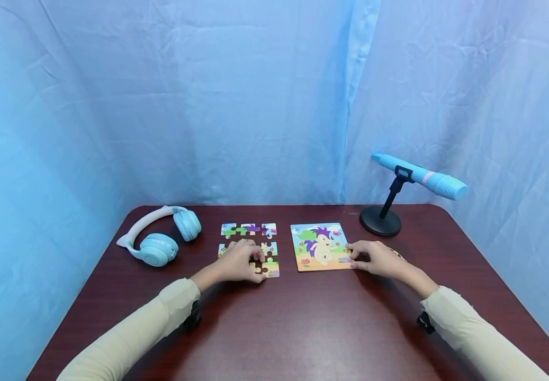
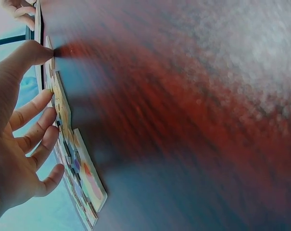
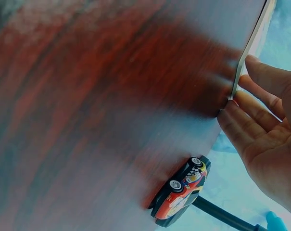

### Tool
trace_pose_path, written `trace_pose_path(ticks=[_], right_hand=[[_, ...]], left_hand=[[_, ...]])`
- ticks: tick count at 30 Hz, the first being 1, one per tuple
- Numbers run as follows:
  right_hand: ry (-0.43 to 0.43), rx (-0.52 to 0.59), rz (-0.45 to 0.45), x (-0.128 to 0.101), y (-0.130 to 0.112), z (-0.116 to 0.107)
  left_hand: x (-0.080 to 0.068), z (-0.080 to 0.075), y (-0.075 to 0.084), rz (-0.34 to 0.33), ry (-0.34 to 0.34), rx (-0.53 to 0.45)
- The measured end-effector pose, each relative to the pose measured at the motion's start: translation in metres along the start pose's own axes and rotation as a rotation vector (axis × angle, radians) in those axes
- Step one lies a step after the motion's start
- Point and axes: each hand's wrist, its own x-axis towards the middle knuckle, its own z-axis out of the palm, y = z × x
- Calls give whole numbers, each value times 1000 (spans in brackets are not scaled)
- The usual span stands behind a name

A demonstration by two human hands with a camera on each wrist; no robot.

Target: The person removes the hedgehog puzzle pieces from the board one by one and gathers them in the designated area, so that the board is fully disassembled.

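Observation:
Several jigsaw puzzle pieces (image 1: pixel 270 269) lie in loose rows left of the table's middle. My left hand (image 1: pixel 238 261) is over the lower rows and hides some of them; its thumb and fingertips touch pieces, with the fingers spread in the left wrist view. To the right lies a square picture board (image 1: pixel 322 247) with a purple-haired hedgehog on it. At that board's right edge, my right hand (image 1: pixel 374 257) touches with thumb and fingertips, its fingers fairly straight in the right wrist view.
Light blue headphones (image 1: pixel 159 250) lie at the left. A blue microphone (image 1: pixel 422 175) rests on a black stand (image 1: pixel 380 220) at the back right. A red toy car (image 3: pixel 181 192) sits beyond my right hand, mostly hidden in the head view. Blue curtains (image 1: pixel 255 106) hang behind the table.

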Motion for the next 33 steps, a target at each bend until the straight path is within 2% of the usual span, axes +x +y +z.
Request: trace_pose_path(ticks=[18,27,33], right_hand=[[19,17,-15,7,6,1],[37,34,-40,11,4,1],[109,63,-64,17,-3,-5]], left_hand=[[4,3,-4,-9,27,35],[2,-3,-5,1,55,32],[10,-14,-1,-4,163,-13]])
